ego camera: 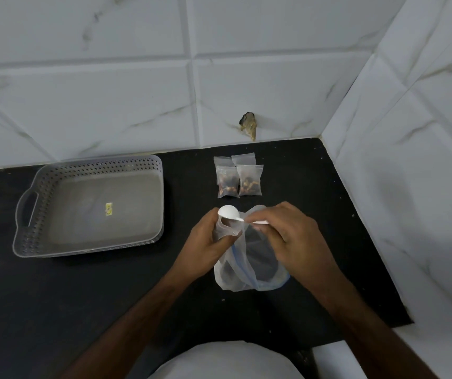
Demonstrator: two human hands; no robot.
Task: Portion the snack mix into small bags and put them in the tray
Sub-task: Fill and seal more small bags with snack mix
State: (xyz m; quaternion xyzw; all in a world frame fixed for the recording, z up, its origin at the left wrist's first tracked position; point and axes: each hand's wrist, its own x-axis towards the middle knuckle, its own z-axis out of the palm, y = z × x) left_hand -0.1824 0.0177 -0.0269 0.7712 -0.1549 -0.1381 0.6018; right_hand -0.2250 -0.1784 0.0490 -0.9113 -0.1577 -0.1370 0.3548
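Our left hand [211,242] grips a small bag [226,228]; our right hand [287,236] pinches the spoon [230,213] over it. Filled bags [238,179] lie right of the tray [93,206].

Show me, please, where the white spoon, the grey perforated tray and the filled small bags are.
white spoon [229,212], head view, on its bowl.
grey perforated tray [101,166], head view, on its far perforated wall.
filled small bags [249,183], head view, on the snack mix in the right-hand front bag.
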